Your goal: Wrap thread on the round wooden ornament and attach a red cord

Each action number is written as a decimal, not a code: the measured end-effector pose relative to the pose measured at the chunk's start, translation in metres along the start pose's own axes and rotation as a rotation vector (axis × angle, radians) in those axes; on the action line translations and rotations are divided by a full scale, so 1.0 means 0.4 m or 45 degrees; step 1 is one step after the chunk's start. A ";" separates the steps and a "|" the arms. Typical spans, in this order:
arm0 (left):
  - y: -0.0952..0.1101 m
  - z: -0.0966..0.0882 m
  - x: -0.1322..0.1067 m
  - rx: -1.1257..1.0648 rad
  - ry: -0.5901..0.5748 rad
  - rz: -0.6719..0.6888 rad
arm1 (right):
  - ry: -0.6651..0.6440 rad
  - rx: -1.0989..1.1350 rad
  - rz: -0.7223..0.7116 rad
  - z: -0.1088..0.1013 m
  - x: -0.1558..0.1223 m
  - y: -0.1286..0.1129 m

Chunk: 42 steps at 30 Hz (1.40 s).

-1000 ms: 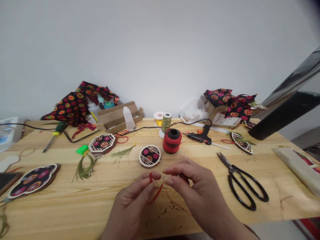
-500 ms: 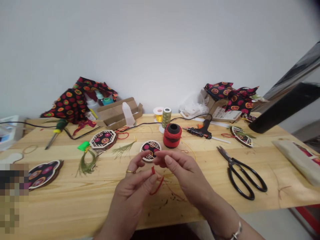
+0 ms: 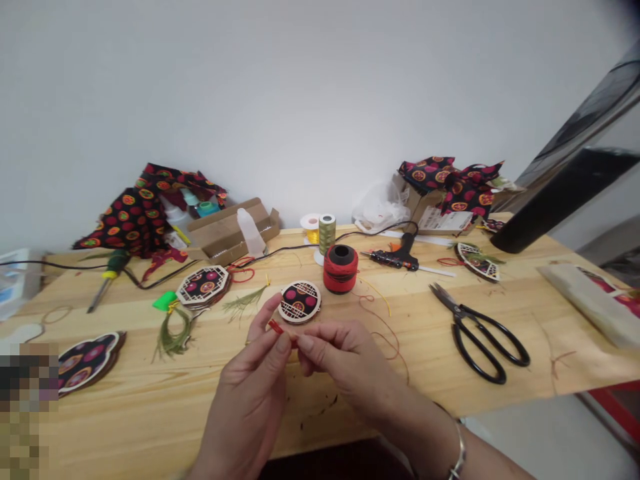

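Note:
My left hand (image 3: 253,387) pinches a short piece of red cord (image 3: 275,327) between thumb and forefinger, above the front of the wooden table (image 3: 130,400). My right hand (image 3: 340,363) meets it fingertip to fingertip, fingers closed on the same cord. A thin red thread (image 3: 385,330) trails from my hands back toward the red thread spool (image 3: 341,269). A round wooden lattice disc with patterned fabric (image 3: 299,301) lies just beyond my fingers.
Black scissors (image 3: 480,333) lie to the right, a black glue gun (image 3: 397,257) behind the spool. An octagonal lattice piece (image 3: 204,285), green tassels (image 3: 173,330), a screwdriver (image 3: 107,273), a cardboard box (image 3: 227,230) and patterned fabric heaps (image 3: 140,210) fill the left and back.
Both hands drew closer together and slightly left, and the cord's red end now points up-left from my left fingers. The view shifted a little.

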State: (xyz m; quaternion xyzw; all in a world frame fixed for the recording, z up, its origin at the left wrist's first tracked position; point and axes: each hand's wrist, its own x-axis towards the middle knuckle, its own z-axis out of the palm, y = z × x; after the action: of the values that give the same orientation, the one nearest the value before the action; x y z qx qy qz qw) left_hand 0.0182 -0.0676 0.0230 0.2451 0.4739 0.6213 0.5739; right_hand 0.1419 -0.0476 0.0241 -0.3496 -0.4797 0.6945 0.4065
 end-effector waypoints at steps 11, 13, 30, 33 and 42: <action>-0.001 -0.001 0.015 -0.063 -0.044 -0.070 | 0.137 -0.281 0.048 -0.021 -0.009 -0.005; 0.005 -0.001 0.019 -0.049 -0.012 -0.039 | 0.157 -0.299 0.074 -0.029 -0.012 -0.009; 0.021 -0.025 0.045 -0.086 0.068 0.031 | 0.382 -0.405 0.114 -0.093 -0.020 -0.005; 0.022 -0.028 0.046 -0.104 0.077 0.027 | 0.411 -0.394 0.108 -0.099 -0.021 -0.009; 0.021 -0.034 0.050 -0.097 0.152 -0.014 | 0.439 -0.472 0.048 -0.106 -0.026 -0.019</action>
State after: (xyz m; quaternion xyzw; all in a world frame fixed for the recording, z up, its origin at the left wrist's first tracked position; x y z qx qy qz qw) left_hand -0.0020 -0.0519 0.0197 0.1830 0.4847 0.6491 0.5571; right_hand 0.1853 -0.0390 0.0198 -0.5403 -0.5160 0.5323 0.3982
